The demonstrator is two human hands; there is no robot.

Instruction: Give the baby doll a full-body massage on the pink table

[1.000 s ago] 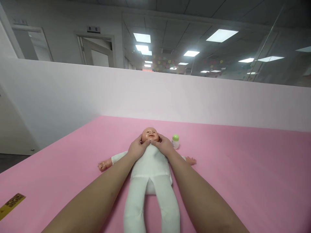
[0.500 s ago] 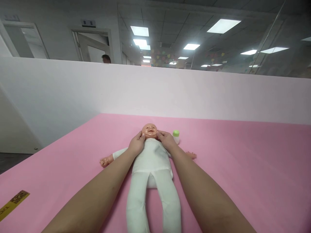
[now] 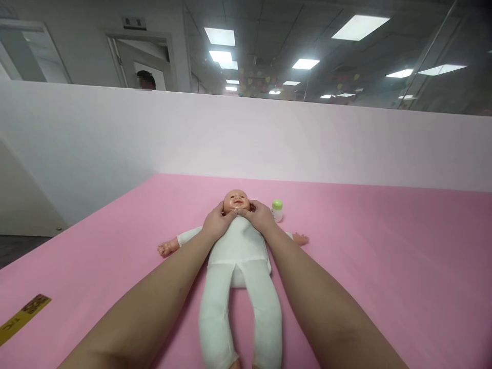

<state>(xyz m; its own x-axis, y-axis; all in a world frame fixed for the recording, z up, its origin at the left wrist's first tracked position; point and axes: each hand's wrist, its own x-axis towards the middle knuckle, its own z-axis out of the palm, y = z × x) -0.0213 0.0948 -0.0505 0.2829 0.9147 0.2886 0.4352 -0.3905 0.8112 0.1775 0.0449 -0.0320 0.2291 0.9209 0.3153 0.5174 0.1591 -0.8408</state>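
A baby doll [image 3: 240, 246] with a white cloth body lies on its back, its head toward the far side and its arms spread. My left hand [image 3: 218, 221] cups the left side of the doll's head and neck, the thumb under the chin. On the other side my right hand [image 3: 260, 215] does the same, its thumb meeting the left one at the throat. The fingers of both hands are partly hidden behind the head. Just right of my right hand stands a small bottle [image 3: 277, 211] with a green cap.
The doll rests on a pink surface [image 3: 384, 266] bordered at the back by a white partition [image 3: 307, 141]. A yellow strip with a printed code [image 3: 25, 318] lies at the left front. Beyond the partition, a person's head [image 3: 146, 80] shows near a door.
My thumbs have moved from the sides of the doll's face to below its chin, close together. The person behind the partition has shifted left. The view has tilted slightly.
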